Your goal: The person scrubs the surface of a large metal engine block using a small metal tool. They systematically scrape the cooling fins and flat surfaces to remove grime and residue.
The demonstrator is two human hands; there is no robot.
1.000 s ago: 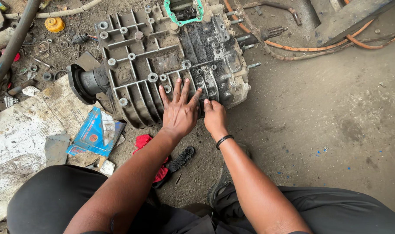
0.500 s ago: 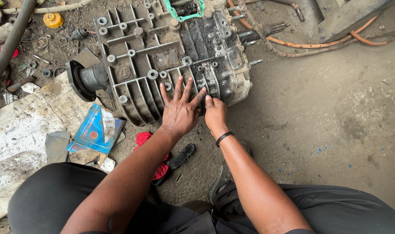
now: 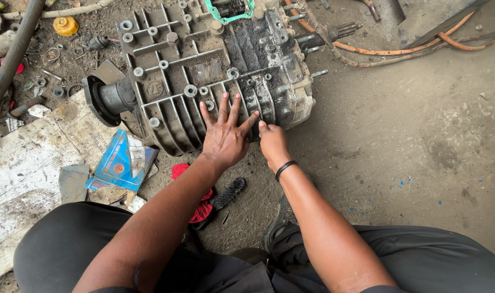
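A large grey ribbed metal gearbox casing (image 3: pixel 204 65) lies on the dirt floor in front of me, greasy black on its right half. My left hand (image 3: pixel 224 135) rests flat on its near lower edge with fingers spread wide and nothing in it. Beside it, my right hand (image 3: pixel 272 142), with a black band on the wrist, is curled with a finger or thumb pressed against the casing's lower edge; whether it holds anything is hidden. A green gasket (image 3: pixel 228 12) sits on the casing's top.
A blue printed packet (image 3: pixel 120 163) and a red rag (image 3: pixel 200 201) with a black brush (image 3: pixel 228 192) lie near my knees. Dirty cardboard (image 3: pixel 25 179) covers the floor at left. Orange hoses (image 3: pixel 399 46) run at the back right; a yellow cap (image 3: pixel 66 25) and small parts lie at back left.
Both hands stay against the casing's lower edge; the view has shifted slightly. The left hand's fingers remain spread.
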